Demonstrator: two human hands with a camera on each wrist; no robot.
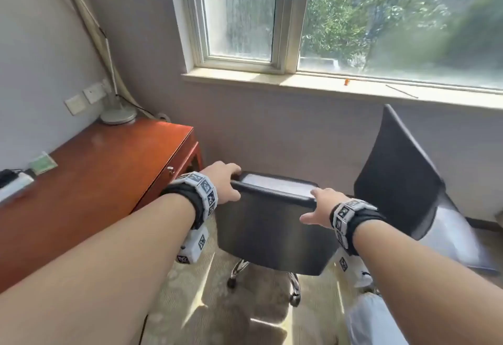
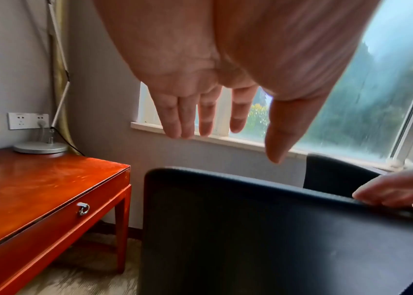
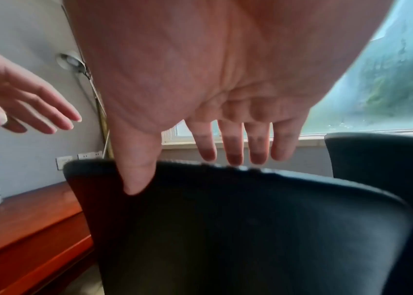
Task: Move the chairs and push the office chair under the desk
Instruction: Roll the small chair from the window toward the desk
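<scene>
The black office chair (image 1: 272, 230) stands with its back toward me, to the right of the red-brown desk (image 1: 95, 176). My left hand (image 1: 223, 181) is over the backrest's top left corner. In the left wrist view its fingers (image 2: 188, 119) are straight, a little above the backrest (image 2: 251, 229). My right hand (image 1: 321, 206) is at the top right corner. There its thumb (image 3: 134, 169) lies in front of the backrest (image 3: 238, 229) and the straight fingers (image 3: 233, 145) reach over the top edge. A second black chair (image 1: 402, 181) stands to the right under the window.
On the desk are a lamp base (image 1: 118, 116), a green card (image 1: 43, 163) and a power strip (image 1: 13, 184). The office chair's chrome wheeled base (image 1: 294, 284) stands on carpet. The wall with the window sill (image 1: 326, 83) lies just beyond both chairs.
</scene>
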